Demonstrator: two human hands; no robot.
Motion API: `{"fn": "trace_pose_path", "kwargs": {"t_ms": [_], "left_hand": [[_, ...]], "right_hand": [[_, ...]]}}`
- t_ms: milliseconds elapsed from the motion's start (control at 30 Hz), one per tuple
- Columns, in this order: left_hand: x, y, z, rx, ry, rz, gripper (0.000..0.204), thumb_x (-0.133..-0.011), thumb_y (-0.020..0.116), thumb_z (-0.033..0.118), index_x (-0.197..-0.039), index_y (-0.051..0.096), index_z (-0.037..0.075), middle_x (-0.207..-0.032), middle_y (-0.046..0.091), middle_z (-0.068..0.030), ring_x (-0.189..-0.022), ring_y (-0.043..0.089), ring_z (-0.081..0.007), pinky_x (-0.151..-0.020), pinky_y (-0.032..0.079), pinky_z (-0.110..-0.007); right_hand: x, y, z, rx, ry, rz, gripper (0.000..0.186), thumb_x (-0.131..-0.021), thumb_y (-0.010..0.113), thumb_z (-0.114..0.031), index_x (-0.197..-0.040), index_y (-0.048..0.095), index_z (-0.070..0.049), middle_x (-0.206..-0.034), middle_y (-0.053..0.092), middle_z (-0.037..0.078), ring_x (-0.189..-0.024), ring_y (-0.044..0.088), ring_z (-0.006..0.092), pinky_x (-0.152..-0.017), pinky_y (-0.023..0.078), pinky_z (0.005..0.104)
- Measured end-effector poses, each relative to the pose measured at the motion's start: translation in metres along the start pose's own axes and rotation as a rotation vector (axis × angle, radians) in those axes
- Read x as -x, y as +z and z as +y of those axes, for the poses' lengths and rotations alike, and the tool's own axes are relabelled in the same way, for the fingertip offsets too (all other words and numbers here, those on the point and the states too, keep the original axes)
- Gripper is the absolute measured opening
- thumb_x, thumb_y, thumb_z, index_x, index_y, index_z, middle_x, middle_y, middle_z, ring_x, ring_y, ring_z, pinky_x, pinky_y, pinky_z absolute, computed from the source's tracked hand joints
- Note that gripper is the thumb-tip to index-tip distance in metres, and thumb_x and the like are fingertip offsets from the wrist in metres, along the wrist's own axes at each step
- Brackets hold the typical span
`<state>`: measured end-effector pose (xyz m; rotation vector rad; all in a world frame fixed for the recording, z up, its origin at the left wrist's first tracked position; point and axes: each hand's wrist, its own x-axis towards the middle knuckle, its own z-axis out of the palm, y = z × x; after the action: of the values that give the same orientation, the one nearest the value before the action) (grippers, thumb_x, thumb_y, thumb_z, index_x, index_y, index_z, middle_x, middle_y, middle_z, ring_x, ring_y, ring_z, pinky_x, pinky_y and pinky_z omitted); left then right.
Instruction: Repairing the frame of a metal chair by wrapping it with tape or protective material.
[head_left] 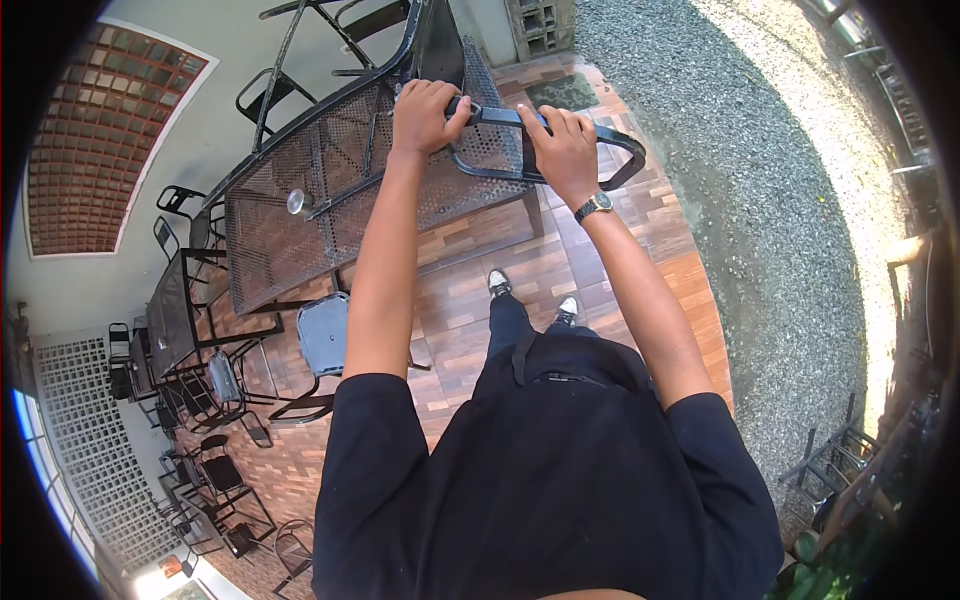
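Note:
Both hands are closed on a black metal-framed chair (500,117), held tilted above the near right end of a dark perforated metal table (270,255). My left hand (428,118) wraps round the frame close to the dark seat or back panel. Farther right, my right hand (565,152) grips the frame near its bent tubular end; a watch (598,203) is on that wrist. Part of the chair is hidden behind my hands. On the table stands a small clear glass or jar (299,202), left of my left forearm.
Other black chair frames (265,105) rest at the table's far side. A grey-seated chair (323,335) stands beside the table, near my left arm. More chairs and tables (225,475) fill the lower left. Brown tiled floor (450,330) meets grey gravel (790,280) on the right.

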<state>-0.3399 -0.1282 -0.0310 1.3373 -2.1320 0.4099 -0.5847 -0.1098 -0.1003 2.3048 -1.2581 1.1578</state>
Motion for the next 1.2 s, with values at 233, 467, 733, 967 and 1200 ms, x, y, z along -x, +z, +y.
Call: {"fn": "trace_pose_path", "kwargs": {"t_ms": [233,467,733,967,1200], "left_hand": [[0.001,0.022,0.043,-0.059,-0.037,0.246,0.02,-0.078,0.07,0.028,-0.08,0.069,0.008,-0.082,0.066,-0.007,-0.086,0.062,-0.0289,-0.089,0.047,-0.044],[-0.006,0.035,0.072,-0.102,-0.05,0.19,0.02,-0.085,0.07,0.028,-0.092,0.071,0.008,-0.094,0.068,-0.0059,-0.098,0.063,-0.0268,-0.095,0.044,-0.044],[0.008,-0.001,0.021,-0.01,0.029,0.101,0.023,-0.089,0.07,0.027,-0.099,0.07,0.007,-0.098,0.067,-0.0093,-0.1,0.062,-0.0317,-0.095,0.045,-0.045],[0.014,0.015,0.04,-0.101,-0.055,0.152,0.024,-0.088,0.068,0.026,-0.101,0.07,0.006,-0.102,0.066,-0.0109,-0.108,0.058,-0.0318,-0.102,0.041,-0.049],[0.007,0.033,0.075,-0.129,-0.056,0.188,0.028,-0.089,0.07,0.029,-0.107,0.069,0.008,-0.108,0.066,-0.0085,-0.111,0.056,-0.0308,-0.104,0.041,-0.048]], "right_hand": [[0.002,0.001,0.0,0.04,0.003,-0.002,0.045,-0.09,0.065,-0.013,-0.133,0.068,-0.028,-0.116,0.063,-0.002,-0.114,0.059,0.0173,-0.102,0.039,0.0404],[0.001,0.001,0.009,-0.002,0.038,-0.036,0.044,-0.091,0.065,-0.013,-0.133,0.068,-0.026,-0.118,0.063,-0.002,-0.113,0.06,0.0171,-0.103,0.038,0.0406],[0.001,0.001,0.004,-0.006,-0.001,-0.024,0.047,-0.089,0.065,-0.011,-0.133,0.069,-0.026,-0.118,0.063,-0.002,-0.114,0.059,0.0176,-0.102,0.04,0.0404],[0.002,0.003,-0.002,-0.045,0.037,-0.016,0.048,-0.087,0.065,-0.009,-0.133,0.069,-0.025,-0.118,0.063,0.0,-0.115,0.059,0.0187,-0.104,0.038,0.0414],[-0.001,0.002,-0.001,-0.087,0.061,-0.007,0.046,-0.088,0.066,-0.011,-0.132,0.07,-0.024,-0.116,0.065,-0.001,-0.114,0.06,0.0183,-0.103,0.039,0.042]]}}
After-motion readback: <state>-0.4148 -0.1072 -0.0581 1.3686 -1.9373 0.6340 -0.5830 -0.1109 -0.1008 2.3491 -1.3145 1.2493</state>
